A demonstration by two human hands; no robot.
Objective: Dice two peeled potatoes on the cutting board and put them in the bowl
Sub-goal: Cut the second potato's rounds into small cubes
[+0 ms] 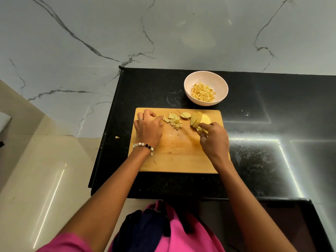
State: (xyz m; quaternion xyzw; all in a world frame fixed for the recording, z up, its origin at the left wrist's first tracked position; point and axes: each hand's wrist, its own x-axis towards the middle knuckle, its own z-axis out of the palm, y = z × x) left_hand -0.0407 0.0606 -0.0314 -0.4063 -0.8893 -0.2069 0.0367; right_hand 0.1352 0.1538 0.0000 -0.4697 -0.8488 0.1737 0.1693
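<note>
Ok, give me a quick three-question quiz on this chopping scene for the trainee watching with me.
1. True or false: the bowl already holds diced potato.
2. Which lies nearest the left hand on the cutting board? A) the pile of cut pieces B) the sliced potato C) the bowl
3. Fill in: a stray potato bit lies off the board, to its ____.

Key:
1. True.
2. A; the sliced potato sits by the right hand, which grips something yellow, probably the knife handle.
3. Left, near the counter edge.
</note>
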